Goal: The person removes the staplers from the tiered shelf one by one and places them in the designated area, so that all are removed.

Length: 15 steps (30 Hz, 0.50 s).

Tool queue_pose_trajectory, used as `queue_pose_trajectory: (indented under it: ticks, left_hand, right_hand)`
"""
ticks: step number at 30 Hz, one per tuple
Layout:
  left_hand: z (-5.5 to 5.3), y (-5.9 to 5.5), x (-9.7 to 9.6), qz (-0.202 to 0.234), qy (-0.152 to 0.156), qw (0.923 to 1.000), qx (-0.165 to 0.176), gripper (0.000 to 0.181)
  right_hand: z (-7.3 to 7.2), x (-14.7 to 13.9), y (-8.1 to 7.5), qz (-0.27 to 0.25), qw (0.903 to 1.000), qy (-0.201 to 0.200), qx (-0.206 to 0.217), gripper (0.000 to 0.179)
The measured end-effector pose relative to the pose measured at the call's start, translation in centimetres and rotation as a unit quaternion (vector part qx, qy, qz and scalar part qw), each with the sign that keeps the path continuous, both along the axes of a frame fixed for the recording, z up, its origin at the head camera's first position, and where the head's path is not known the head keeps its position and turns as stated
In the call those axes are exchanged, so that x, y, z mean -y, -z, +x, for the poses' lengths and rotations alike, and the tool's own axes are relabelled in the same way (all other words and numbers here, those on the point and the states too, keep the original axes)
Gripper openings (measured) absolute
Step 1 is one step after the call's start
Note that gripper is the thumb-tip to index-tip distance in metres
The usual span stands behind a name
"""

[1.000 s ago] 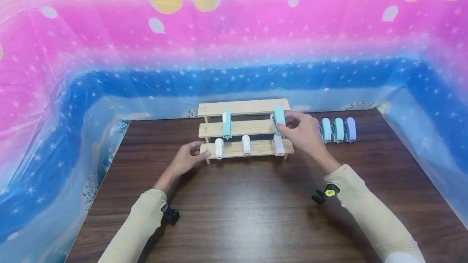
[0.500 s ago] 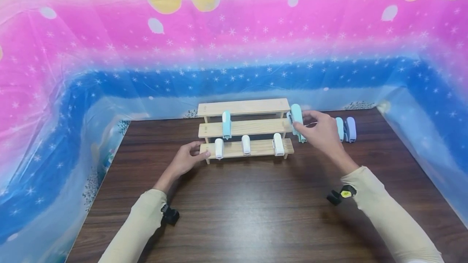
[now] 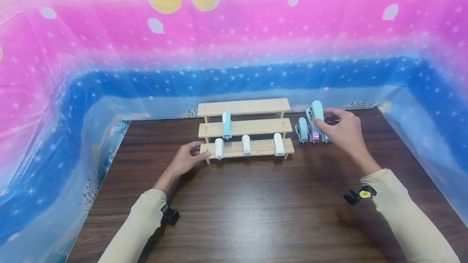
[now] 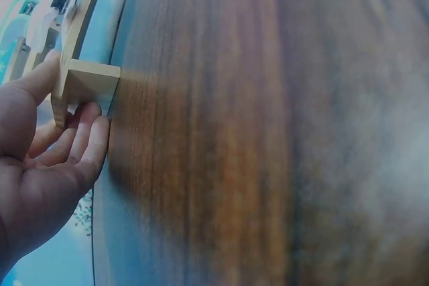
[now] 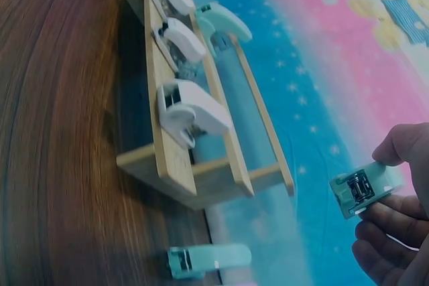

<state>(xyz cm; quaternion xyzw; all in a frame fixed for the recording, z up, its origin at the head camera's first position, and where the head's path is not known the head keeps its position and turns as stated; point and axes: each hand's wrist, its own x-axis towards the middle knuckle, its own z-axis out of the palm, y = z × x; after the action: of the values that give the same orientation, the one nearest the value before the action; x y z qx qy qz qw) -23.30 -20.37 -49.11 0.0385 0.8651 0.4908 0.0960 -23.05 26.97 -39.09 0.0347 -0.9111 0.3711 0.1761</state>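
My right hand (image 3: 345, 131) pinches a mint stapler (image 3: 317, 113), raised over the row of staplers on the table. In the right wrist view, thumb and fingers hold that stapler (image 5: 365, 187) by its sides. My left hand (image 3: 187, 158) grips the left end of the three-step wooden shelf (image 3: 252, 148), thumb on top and fingers below, as the left wrist view shows. White staplers (image 3: 246, 145) stand spaced along the lowest step. One light-blue stapler (image 3: 227, 125) stands on the middle step, towards its left.
A green stapler (image 3: 302, 130) and a purple stapler (image 3: 314, 136) stand on the brown table (image 3: 248, 210), right of the shelf. Others in that row are partly or wholly hidden by my right hand. A patterned cloth (image 3: 248, 80) hangs behind the table.
My right hand has moved right with the mint stapler, from the right end of the middle step to above the table row. My left hand has stayed on the shelf.
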Motion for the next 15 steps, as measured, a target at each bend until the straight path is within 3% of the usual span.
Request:
queue_pose_trajectory:
  ticks: [15]
  left_hand:
    - [0.1,0.1,0.1,0.01,0.003,0.9999,0.001,0.072]
  right_hand:
    - [0.0,-4.9,-0.2,0.019,0.999,0.039,0.011,0.058]
